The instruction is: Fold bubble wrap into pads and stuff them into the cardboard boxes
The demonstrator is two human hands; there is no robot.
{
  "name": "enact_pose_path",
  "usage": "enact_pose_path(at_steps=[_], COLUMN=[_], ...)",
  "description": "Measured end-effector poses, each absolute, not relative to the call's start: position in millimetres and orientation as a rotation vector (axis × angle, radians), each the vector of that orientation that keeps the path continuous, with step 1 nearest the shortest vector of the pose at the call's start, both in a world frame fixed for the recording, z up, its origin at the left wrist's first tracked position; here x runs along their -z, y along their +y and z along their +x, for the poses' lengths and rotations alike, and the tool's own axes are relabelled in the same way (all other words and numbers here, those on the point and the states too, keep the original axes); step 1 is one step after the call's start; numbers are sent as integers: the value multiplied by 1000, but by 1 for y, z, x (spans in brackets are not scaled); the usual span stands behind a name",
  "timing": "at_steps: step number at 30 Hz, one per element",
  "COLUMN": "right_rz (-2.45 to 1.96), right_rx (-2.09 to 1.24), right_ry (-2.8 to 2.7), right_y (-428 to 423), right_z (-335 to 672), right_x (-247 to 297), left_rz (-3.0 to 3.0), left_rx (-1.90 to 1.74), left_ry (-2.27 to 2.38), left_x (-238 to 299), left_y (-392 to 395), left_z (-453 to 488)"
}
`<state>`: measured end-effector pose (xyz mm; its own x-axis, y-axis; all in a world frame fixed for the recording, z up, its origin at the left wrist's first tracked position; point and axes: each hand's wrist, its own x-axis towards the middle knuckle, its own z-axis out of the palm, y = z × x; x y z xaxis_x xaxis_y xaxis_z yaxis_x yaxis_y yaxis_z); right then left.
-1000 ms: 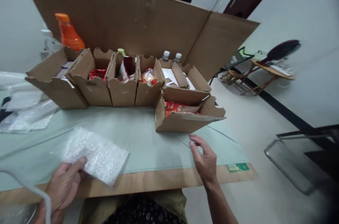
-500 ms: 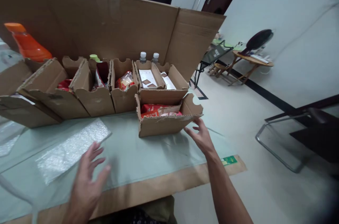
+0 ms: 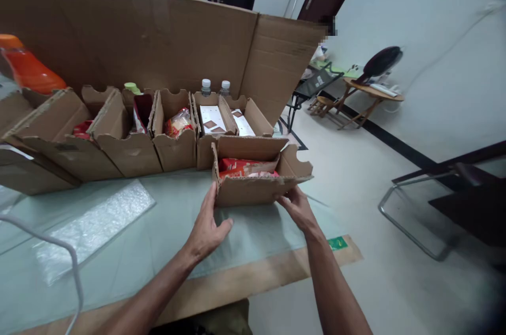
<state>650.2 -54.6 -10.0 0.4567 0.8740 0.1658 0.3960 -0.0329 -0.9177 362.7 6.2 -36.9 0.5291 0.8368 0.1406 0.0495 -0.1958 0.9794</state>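
A small open-topped cardboard box (image 3: 253, 191) with red packets (image 3: 247, 168) inside stands at the front of the table, in front of a row of similar boxes. My left hand (image 3: 207, 227) lies against its left end, fingers stretched along the cardboard and thumb spread away from it. At the lower right corner, my right hand (image 3: 296, 207) grips the box, with some fingers hidden underneath. Behind it, two row boxes hold white cartons with brown diamonds (image 3: 212, 120). Another holds a red and clear packet (image 3: 179, 122).
Bubble wrap (image 3: 103, 224) lies on the pale green table cover (image 3: 169, 261), beside a grey cable (image 3: 59, 242). A tall cardboard panel (image 3: 158, 39) rises behind the row. Near it stand an orange bottle (image 3: 31, 68) and two white-capped bottles (image 3: 206, 86).
My left hand has come right and forward to the box's left end. My right hand has closed on its right corner. The box has shifted right relative to the row.
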Motion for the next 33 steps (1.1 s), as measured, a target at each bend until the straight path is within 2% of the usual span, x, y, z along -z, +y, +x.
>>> enact_pose_path(at_steps=[4,9,12,16,19,22,27,33], right_rz=[-1651,-1853,-1790,-1443,-1272,-1280,-1329,-1158], right_rx=[-387,-33,-185,-443,-464,-402,-426,-757], right_ry=[-932,-809,-1131,-1801,-2162,-2394,-2389,-2007], right_y=[-55,-99,-106,-59,3,60,98,52], right_z=[637,584,537,466,416,376,348,375], right_x=[14,33,35,23,15,17,21,-15], left_rz=[1651,1880,1969,2028,2090,2108,2064,1876], left_rx=[-803,-841,-913,-1057,-1066,-991,-943,-1053], left_ry=[796,1019,1251,1646,1797,1845,1866,1794], left_x=[31,33,34,31,33,43,55,33], left_y=[14,-1,-14,-18,-13,-7,-1,-4], left_z=[356,274,204,124,88,72,64,69])
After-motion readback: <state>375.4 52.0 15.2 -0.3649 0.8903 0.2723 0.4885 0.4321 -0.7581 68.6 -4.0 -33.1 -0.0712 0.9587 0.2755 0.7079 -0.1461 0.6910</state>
